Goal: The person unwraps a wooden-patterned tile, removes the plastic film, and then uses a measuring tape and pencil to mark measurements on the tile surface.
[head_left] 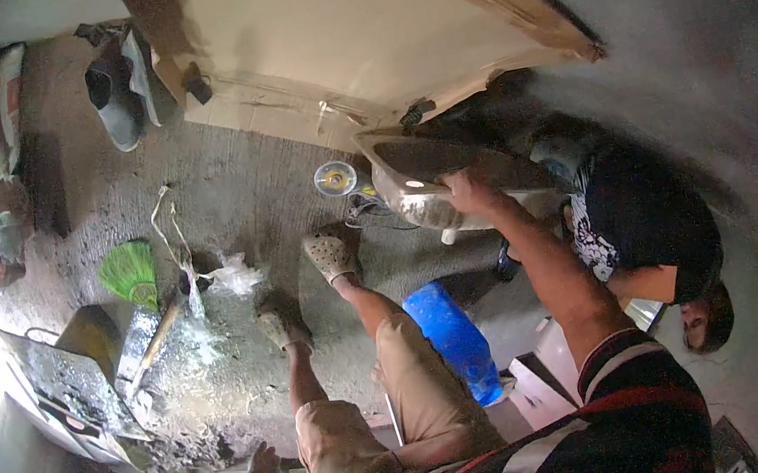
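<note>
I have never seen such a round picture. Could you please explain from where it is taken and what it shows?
No machine is here, only a person. Their head camera looks down and its wide lens bends straight edges. The right hand grips the edge of a metal sink. The left hand is low beside the left leg; I cannot tell whether it holds anything. Both hands are bare. On the floor are a green broom, a blue container and a round disc. Another person is at the right.
</note>
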Tool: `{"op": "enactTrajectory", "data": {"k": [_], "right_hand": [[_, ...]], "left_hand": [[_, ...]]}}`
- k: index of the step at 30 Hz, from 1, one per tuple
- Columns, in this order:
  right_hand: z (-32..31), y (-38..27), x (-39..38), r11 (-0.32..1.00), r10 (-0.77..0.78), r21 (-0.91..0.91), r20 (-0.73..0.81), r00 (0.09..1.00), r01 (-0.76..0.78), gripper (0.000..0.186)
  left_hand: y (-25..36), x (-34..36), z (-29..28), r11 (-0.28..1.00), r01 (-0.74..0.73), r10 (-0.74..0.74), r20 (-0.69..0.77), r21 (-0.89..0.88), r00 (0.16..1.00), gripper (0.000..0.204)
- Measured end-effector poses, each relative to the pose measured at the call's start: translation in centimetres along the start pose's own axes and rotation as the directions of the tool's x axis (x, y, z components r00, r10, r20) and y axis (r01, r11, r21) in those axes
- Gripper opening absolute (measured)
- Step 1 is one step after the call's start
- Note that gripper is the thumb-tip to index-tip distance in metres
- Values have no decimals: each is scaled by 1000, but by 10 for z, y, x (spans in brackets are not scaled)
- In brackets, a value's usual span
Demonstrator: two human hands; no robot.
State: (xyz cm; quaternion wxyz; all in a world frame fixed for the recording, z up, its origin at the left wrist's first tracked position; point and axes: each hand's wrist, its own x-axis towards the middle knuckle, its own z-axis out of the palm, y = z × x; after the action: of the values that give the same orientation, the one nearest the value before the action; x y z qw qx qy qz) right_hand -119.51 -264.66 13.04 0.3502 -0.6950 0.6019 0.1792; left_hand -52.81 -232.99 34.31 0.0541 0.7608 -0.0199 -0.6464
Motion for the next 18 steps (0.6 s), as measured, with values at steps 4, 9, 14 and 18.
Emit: {"op": "enactTrajectory", "data": {"k": [4,9,14,18], "right_hand": [[22,28,6,994,-4,111,-29,1000,8,38],[-58,17,34,993,66,95,12,998,-67,42],[-85,25,59,971,88,229,-102,991,-62,49],[-147,-58,3,983,175,-65,91,980,-169,48]], "left_hand": [[-3,8,-12,992,6,-10,-27,-126,1000,45],[32,-9,5,994,53,-48,-52,97,998,42],[32,-14,15,1000,2,-2,-32,19,999,42],[18,-21,11,998,-43,40,-46,-55,998,42]]}}
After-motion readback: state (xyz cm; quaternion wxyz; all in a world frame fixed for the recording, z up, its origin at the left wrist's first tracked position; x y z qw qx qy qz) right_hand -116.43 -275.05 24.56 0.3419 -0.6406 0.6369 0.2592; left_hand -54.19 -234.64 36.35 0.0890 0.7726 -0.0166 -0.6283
